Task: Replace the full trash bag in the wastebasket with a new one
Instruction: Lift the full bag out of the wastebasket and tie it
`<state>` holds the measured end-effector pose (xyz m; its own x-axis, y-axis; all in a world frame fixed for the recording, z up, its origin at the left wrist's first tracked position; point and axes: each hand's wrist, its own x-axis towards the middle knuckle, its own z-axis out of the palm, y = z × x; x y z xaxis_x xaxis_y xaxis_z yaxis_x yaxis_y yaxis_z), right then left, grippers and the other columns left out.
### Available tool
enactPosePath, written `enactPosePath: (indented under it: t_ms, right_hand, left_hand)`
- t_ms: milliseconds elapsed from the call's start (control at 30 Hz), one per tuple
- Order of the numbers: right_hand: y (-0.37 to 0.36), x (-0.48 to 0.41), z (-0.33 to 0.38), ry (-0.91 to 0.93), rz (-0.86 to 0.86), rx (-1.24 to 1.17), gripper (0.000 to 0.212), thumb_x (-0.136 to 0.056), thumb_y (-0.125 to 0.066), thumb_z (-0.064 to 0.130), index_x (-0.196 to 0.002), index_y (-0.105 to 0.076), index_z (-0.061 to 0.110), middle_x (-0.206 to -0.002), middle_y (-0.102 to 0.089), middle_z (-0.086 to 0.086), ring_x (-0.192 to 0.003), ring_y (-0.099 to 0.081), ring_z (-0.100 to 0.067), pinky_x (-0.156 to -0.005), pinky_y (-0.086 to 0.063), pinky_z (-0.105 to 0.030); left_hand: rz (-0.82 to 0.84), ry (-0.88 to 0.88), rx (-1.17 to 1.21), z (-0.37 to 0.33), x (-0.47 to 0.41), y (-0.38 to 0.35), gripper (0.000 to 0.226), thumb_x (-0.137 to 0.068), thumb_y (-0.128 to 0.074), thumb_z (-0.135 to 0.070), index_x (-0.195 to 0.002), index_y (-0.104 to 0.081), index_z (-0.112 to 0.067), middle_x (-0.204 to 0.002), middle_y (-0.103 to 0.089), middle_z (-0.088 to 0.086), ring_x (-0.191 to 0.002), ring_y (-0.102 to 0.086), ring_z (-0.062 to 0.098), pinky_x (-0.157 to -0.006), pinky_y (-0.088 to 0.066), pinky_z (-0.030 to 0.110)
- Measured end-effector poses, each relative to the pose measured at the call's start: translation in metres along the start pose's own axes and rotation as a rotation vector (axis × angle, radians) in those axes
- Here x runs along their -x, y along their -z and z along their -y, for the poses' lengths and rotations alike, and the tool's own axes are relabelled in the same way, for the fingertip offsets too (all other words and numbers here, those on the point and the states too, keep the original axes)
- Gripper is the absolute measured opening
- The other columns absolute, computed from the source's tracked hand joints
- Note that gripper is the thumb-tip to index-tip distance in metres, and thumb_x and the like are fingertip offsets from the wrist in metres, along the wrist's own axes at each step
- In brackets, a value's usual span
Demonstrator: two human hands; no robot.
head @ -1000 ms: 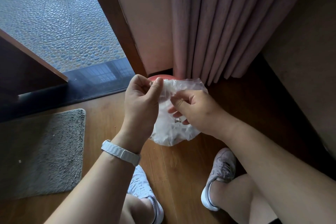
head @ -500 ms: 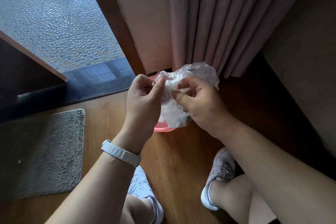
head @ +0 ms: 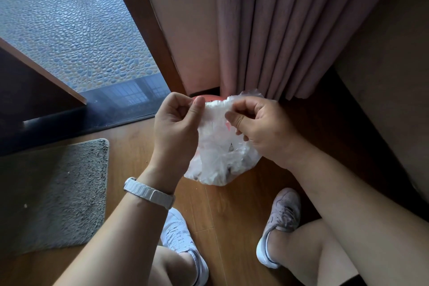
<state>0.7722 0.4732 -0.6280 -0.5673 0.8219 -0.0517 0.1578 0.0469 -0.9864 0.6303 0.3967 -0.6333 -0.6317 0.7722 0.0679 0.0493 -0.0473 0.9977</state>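
Here both hands work on one clear trash bag [head: 218, 160]. The left hand [head: 176, 127] has its fingers curled in and its thumb pressed against the bag's bunched top edge, pinching it. Just beside it, the right hand [head: 262, 127] pinches the same gathered edge between its thumb and curled fingers. The top of the bag stretches between the two thumbs. Its body hangs below and between the hands, above the wooden floor [head: 232, 216], with dark scraps showing through the plastic near the bottom. A loose flap of plastic sticks up beyond the right hand's knuckles. Just past the left thumb shows a sliver of the wastebasket [head: 209, 98], a red rim; the rest is hidden behind bag and hands. Pink curtain [head: 278, 30] folds hang beyond the right hand. A white watch band [head: 148, 193] wraps the left wrist, a grey shaggy mat [head: 53, 193] lies out to the left of that forearm, and a left sneaker [head: 178, 237] and right sneaker [head: 281, 220] stand beneath the forearms.
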Motion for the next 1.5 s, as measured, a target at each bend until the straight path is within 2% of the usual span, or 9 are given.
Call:
enactPosePath:
  t_ms: [200,500,667,833,1033,1133,1300,1400,1500]
  right_hand:
    - [0.021,-0.002,0.003,-0.092,-0.028,-0.032,0.02,-0.094,-0.057,0.011,-0.076,-0.06,0.017,-0.068,-0.063,0.0,-0.058,-0.059,-0.011,-0.048,-0.043,-0.024]
    - [0.051,-0.014,-0.004,-0.28,-0.534,-0.122,0.02,-0.095,-0.053,0.014,-0.078,-0.059,0.022,-0.067,-0.057,0.003,-0.054,-0.051,-0.004,-0.046,-0.038,-0.02]
    - [0.045,-0.007,-0.002,-0.102,-0.636,0.018,0.013,-0.095,-0.055,0.02,-0.082,-0.059,0.024,-0.072,-0.062,0.005,-0.06,-0.059,-0.003,-0.056,-0.049,-0.026]
    - [0.03,-0.003,0.02,0.159,-0.456,0.152,0.015,-0.091,-0.059,0.028,-0.077,-0.058,0.031,-0.072,-0.065,0.005,-0.072,-0.063,-0.013,-0.07,-0.056,-0.04]
    - [0.002,-0.02,0.045,0.189,-0.248,0.095,0.012,-0.089,-0.059,0.035,-0.079,-0.06,0.028,-0.071,-0.067,-0.005,-0.071,-0.066,-0.027,-0.068,-0.055,-0.052]
    - [-0.007,-0.04,0.055,0.21,-0.179,0.061,0.012,-0.089,-0.06,0.032,-0.081,-0.06,0.023,-0.073,-0.066,-0.01,-0.073,-0.065,-0.032,-0.067,-0.054,-0.052]
    - [-0.022,-0.078,0.077,0.173,-0.121,0.003,0.012,-0.09,-0.062,0.027,-0.083,-0.063,0.017,-0.078,-0.068,-0.012,-0.076,-0.066,-0.032,-0.066,-0.054,-0.052]
    - [-0.021,-0.099,0.103,0.113,-0.086,-0.028,0.012,-0.09,-0.064,0.022,-0.08,-0.065,0.016,-0.075,-0.07,-0.007,-0.074,-0.068,-0.026,-0.068,-0.055,-0.051]
    - [-0.013,-0.113,0.141,0.112,-0.02,0.001,0.01,-0.089,-0.065,0.02,-0.079,-0.068,0.019,-0.071,-0.07,0.001,-0.072,-0.069,-0.019,-0.07,-0.058,-0.044]
  left_hand:
    - [-0.079,0.01,-0.018,0.009,-0.012,0.022,0.02,-0.089,-0.065,-0.02,-0.073,-0.053,-0.018,-0.067,-0.063,0.003,-0.063,-0.062,0.016,-0.064,-0.053,0.029]
    - [-0.205,0.062,-0.23,0.016,-0.03,0.066,0.029,-0.092,-0.061,-0.011,-0.069,-0.048,-0.021,-0.062,-0.058,0.005,-0.049,-0.052,0.011,-0.051,-0.044,0.025]
    - [-0.192,0.011,-0.32,0.001,-0.028,0.072,0.023,-0.093,-0.061,-0.017,-0.073,-0.05,-0.021,-0.061,-0.06,0.002,-0.051,-0.055,0.012,-0.056,-0.046,0.03]
    - [-0.092,-0.037,-0.2,-0.029,-0.023,0.058,0.018,-0.092,-0.064,-0.014,-0.077,-0.055,-0.02,-0.066,-0.062,-0.001,-0.06,-0.064,0.01,-0.066,-0.054,0.029]
    - [0.047,-0.069,-0.079,-0.049,-0.033,0.027,0.018,-0.083,-0.071,-0.023,-0.069,-0.061,-0.028,-0.065,-0.065,0.0,-0.064,-0.062,0.017,-0.065,-0.051,0.033]
    - [0.106,-0.087,-0.077,-0.051,-0.044,0.017,0.013,-0.079,-0.073,-0.027,-0.073,-0.062,-0.021,-0.069,-0.065,0.009,-0.064,-0.063,0.018,-0.066,-0.052,0.036]
    - [0.126,-0.046,-0.037,-0.063,-0.072,0.007,0.013,-0.081,-0.073,-0.017,-0.077,-0.062,-0.013,-0.065,-0.064,-0.001,-0.064,-0.062,0.017,-0.064,-0.051,0.031]
    - [0.124,0.002,0.015,-0.08,-0.093,0.008,0.019,-0.079,-0.076,-0.013,-0.094,-0.066,-0.007,-0.071,-0.064,0.0,-0.068,-0.061,0.017,-0.067,-0.051,0.029]
    - [0.132,0.016,-0.008,-0.111,-0.11,0.009,0.027,-0.076,-0.079,-0.019,-0.101,-0.07,-0.014,-0.074,-0.066,-0.007,-0.073,-0.06,0.014,-0.071,-0.05,0.029]
